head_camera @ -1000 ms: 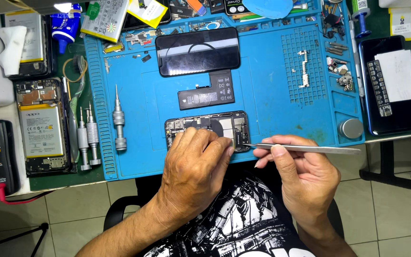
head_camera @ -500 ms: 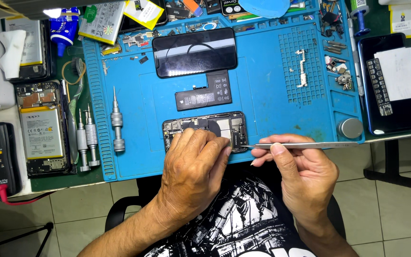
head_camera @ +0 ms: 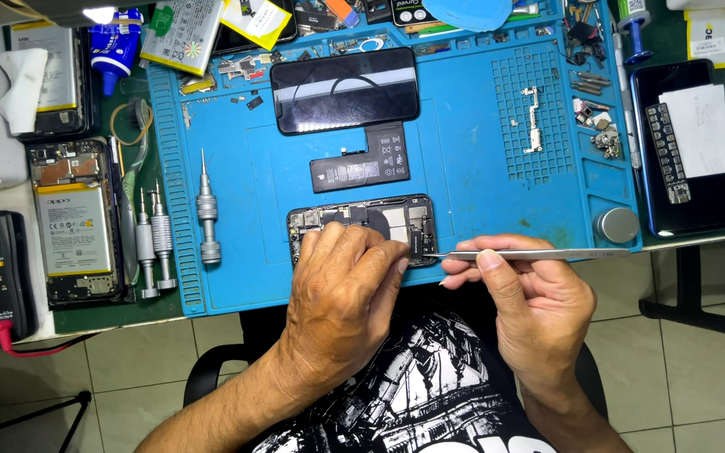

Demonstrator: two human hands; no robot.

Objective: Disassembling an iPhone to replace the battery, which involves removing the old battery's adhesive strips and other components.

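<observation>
Tweezers (head_camera: pixel 539 253) pinched tight between right hand (head_camera: pixel 534 306) thumb and forefinger, long steel body lying flat, fine tip poking into the right end of the opened phone (head_camera: pixel 362 225). Left hand (head_camera: pixel 341 294) is clamped down over the front half of that phone, fingers curled on its edge, pinning it to the blue repair mat (head_camera: pixel 480 201) right at the near border, just above the person's lap.

Risk from here, as I judge it: the tip sits among exposed board parts, so a slip of the wrist could scratch a connector or flick a tiny part off the mat's edge to the floor. The phone hangs close to that edge too; a loosened left hand could let it slide.

Above the phone lies a loose black battery (head_camera: pixel 361 166), then a dark screen panel (head_camera: pixel 346 90) face up. Left of them, three screwdrivers (head_camera: pixel 206 210) stand along the mat's rim. The mat's gridded tray section (head_camera: pixel 547 84) holds a small metal bracket (head_camera: pixel 533 120) and scattered screws; a round metal tin (head_camera: pixel 616 225) sits closed in the corner, contents hidden. Further left, another opened handset (head_camera: pixel 73 222) shows its battery.
</observation>
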